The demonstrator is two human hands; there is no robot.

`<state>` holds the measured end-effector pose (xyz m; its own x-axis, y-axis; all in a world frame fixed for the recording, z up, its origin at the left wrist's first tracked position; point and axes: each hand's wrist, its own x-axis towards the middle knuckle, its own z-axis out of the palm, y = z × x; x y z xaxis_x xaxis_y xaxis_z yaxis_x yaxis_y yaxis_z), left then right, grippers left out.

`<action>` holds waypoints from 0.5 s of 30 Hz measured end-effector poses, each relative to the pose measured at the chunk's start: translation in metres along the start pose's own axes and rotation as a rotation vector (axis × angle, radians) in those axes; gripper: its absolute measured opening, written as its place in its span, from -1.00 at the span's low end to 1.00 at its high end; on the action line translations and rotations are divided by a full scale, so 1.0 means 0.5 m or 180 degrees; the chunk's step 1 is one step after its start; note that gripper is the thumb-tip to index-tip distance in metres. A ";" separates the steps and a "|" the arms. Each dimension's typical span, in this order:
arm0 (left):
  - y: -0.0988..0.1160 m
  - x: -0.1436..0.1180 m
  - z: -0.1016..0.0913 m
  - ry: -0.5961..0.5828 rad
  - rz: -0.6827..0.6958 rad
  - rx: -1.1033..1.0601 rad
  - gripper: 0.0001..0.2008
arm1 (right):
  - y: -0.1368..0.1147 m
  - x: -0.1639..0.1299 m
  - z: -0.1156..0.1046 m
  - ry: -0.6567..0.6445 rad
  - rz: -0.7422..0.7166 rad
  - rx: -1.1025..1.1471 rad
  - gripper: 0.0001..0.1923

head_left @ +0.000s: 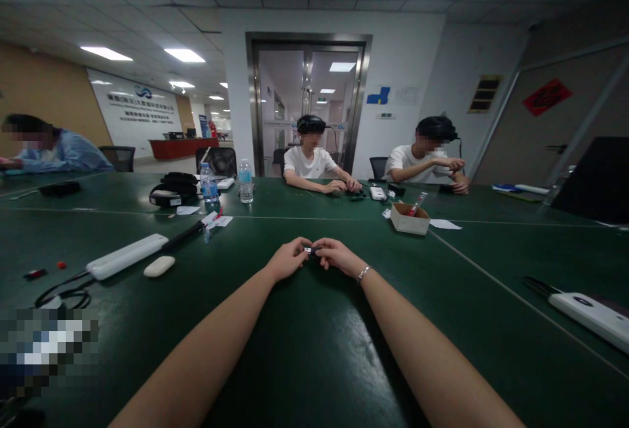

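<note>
Both arms reach forward over the green table, and the hands meet near its middle. Between their fingertips is a small black and silver object (309, 250), too small to tell its kind. My left hand (289, 259) pinches its silver end between thumb and fingers. From the other side, my right hand (339, 257) grips the dark end, with its fingers curled. A bracelet (363, 274) circles my right wrist. The fingers hide much of the object.
To the left lie a white mouse (159, 266), a long white power strip (126, 256) and a black cable. Ahead stand water bottles (246, 182) and an open box (410, 219). Two people (314, 159) sit opposite. A white device (590, 316) lies at right.
</note>
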<state>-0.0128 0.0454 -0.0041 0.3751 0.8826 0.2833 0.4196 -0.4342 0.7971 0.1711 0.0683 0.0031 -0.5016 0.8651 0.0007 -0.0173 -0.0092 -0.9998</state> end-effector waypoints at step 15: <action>0.003 0.018 -0.004 -0.0075 -0.0270 0.0335 -0.61 | 0.005 0.003 -0.002 0.0064 0.0010 0.0061 -0.79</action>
<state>-0.0105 0.0531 0.0009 0.3533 0.9131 0.2038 0.5345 -0.3758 0.7570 0.1713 0.0700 0.0008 -0.4842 0.8750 -0.0031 -0.0323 -0.0214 -0.9992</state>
